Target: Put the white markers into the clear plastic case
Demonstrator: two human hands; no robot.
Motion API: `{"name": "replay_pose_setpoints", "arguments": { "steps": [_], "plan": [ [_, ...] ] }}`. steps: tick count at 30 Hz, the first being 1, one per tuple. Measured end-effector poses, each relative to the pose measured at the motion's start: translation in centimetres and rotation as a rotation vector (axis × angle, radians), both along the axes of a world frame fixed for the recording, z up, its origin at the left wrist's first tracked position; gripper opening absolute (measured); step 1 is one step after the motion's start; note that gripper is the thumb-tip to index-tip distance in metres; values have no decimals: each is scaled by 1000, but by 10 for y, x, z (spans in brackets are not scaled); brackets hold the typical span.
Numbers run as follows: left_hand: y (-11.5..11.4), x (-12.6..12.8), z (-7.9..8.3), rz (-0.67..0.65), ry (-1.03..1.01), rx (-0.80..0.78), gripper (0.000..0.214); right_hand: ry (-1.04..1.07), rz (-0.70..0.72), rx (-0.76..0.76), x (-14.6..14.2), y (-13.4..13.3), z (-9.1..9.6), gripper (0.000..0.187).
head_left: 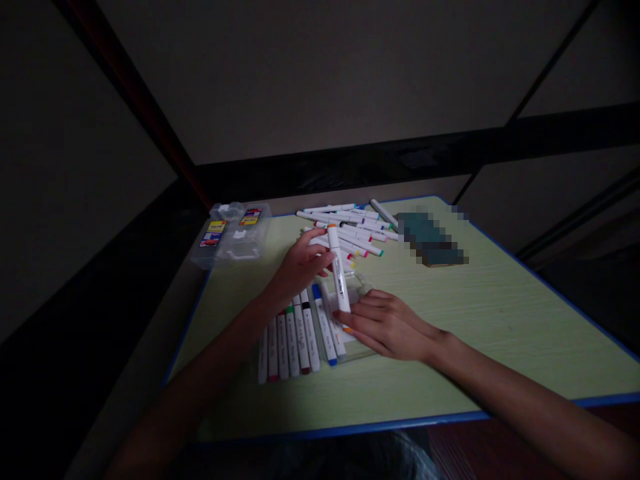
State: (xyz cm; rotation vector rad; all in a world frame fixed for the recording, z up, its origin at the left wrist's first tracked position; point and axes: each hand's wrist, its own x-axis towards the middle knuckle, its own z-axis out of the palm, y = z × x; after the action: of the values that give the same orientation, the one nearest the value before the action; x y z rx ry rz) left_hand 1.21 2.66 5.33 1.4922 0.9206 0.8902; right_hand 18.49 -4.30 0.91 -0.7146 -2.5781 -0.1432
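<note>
A white marker with orange ends [338, 273] stands tilted between my two hands. My left hand [300, 261] has its thumb and fingers closed around the upper part, just under the orange cap. At the lower end, the fingers of my right hand [390, 325] pinch the marker near its other orange tip. Below it lies a clear plastic tray [370, 352], partly hidden by my right hand and the marker. A blue-capped marker [324, 327] lies at the tray's left side. Further left, several white markers [283, 347] lie side by side in a row.
A heap of loose markers [350, 230] with various coloured ends covers the back of the table [450, 307]. Clear plastic cases [245, 233] with labels sit at the back left corner. A blurred-out dark green object [430, 237] lies at the back right. Blue edging borders the tabletop.
</note>
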Motion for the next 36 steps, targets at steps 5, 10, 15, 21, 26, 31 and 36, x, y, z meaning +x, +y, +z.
{"name": "replay_pose_setpoints", "arguments": {
  "steps": [5,10,15,21,26,31,36],
  "plan": [
    [4,-6,0,-31,-6,50,57,-5,0,-2,-1,-1,0,25],
    [11,-7,-7,-32,-1,92,57,-18,2,6,-1,-1,0,26],
    [16,-8,-11,-19,32,102,51,-43,17,3,-1,-2,1,25],
    [10,-8,-4,-15,39,81,40,-79,17,15,-3,-5,4,25],
    [8,-7,-1,-19,59,83,30,-108,36,20,-3,-5,3,24],
    [11,-8,-7,-44,72,102,27,-133,28,4,-3,-6,6,24],
    [12,-7,-9,-45,83,108,23,-152,49,-4,-1,-7,9,23]
  ]
}}
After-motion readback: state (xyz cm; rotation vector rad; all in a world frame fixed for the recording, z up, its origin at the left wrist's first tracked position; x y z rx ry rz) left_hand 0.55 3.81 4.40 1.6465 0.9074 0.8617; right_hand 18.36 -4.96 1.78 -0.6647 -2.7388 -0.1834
